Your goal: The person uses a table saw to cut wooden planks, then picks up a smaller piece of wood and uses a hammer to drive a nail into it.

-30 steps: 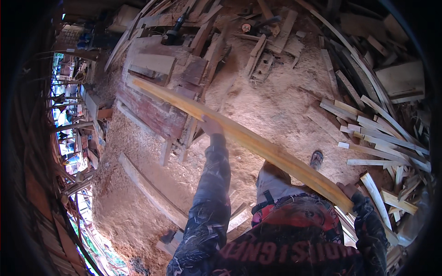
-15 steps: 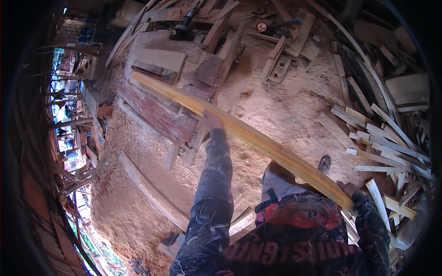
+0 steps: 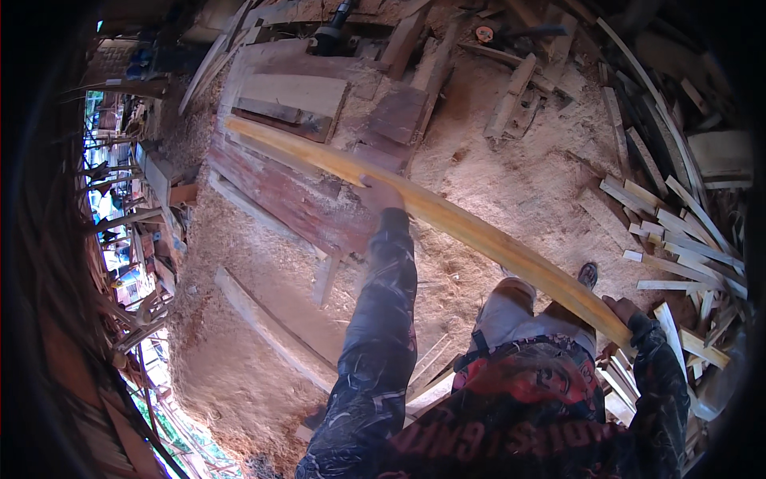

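Observation:
A long yellowish wooden plank (image 3: 495, 242) runs slantwise from the workbench at the far left to my waist at the right. My left hand (image 3: 381, 195) is closed round its near edge around the middle. My right hand (image 3: 621, 310) grips the plank close to its near end. The plank's far end lies over the low reddish wooden workbench (image 3: 307, 209). Some fingers of both hands are hidden behind the wood. A short pale board (image 3: 295, 92) rests on the bench beyond the plank.
A dark power tool (image 3: 329, 36) stands at the bench's far end. Several cut offcuts (image 3: 678, 239) lie heaped at the right. A long board (image 3: 263, 323) lies on the sawdust-covered ground left of me. A small orange round thing (image 3: 483, 33) sits far off.
My view has shifted, so the bench and offcuts appear further right. Both hands stay on the plank, which has moved slightly relative to the bench. My feet have changed position.

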`<action>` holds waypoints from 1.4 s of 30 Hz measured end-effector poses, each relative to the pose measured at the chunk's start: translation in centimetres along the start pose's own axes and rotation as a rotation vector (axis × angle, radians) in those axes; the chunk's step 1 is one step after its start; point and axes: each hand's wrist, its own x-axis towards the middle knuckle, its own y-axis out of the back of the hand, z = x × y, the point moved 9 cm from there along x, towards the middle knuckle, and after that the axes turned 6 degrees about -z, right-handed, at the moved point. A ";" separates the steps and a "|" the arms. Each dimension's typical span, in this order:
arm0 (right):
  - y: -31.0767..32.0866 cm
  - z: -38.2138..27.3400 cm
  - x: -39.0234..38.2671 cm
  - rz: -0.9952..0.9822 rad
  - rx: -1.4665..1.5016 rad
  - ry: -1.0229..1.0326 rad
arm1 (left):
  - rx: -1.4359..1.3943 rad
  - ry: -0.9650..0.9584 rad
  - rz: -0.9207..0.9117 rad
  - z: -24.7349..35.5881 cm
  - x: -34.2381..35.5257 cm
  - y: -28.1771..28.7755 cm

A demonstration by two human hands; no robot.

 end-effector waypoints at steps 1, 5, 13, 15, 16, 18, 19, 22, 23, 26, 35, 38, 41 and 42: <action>0.1 -0.5 0.2 -0.010 0.010 -0.002 | 0.006 0.013 -0.013 0.0 0.4 -0.1; 1.0 -1.5 1.3 -0.044 0.046 -0.051 | 0.032 -0.007 0.001 0.6 2.1 -0.3; 2.7 -5.2 3.3 0.042 -0.056 0.058 | 0.056 0.026 -0.005 1.9 5.9 0.4; 3.5 -6.2 4.0 0.024 -0.074 0.052 | 0.106 0.005 0.014 2.9 6.7 0.7; 3.9 -6.9 3.7 0.005 -0.089 0.040 | 0.156 -0.014 0.025 3.2 6.9 0.6; 5.1 -8.7 3.7 -0.015 -0.092 0.027 | 0.160 -0.026 0.050 2.9 8.5 1.1; 5.9 -9.3 4.0 -0.028 -0.090 0.016 | 0.164 -0.047 0.072 2.8 9.5 1.6; 6.3 -10.1 4.5 -0.096 0.067 -0.082 | 0.231 -0.081 0.144 2.8 11.7 2.8; 6.8 -10.6 4.8 -0.094 0.059 -0.079 | 0.227 -0.079 0.151 3.0 12.2 2.8; 6.7 -9.9 5.0 -0.075 0.260 -0.236 | 0.173 -0.099 0.114 4.1 12.4 1.9; 9.9 -14.8 7.6 -0.024 0.237 -0.191 | 0.098 0.006 0.054 4.1 18.9 3.1; 10.0 -15.2 8.7 -0.058 0.326 -0.297 | 0.157 -0.059 0.095 4.8 20.6 3.4; 12.4 -19.0 8.7 -0.052 0.330 -0.257 | 0.152 -0.064 0.090 5.2 22.9 4.1; 12.4 -19.0 9.4 -0.050 0.327 -0.259 | 0.157 -0.088 0.098 5.6 23.6 4.3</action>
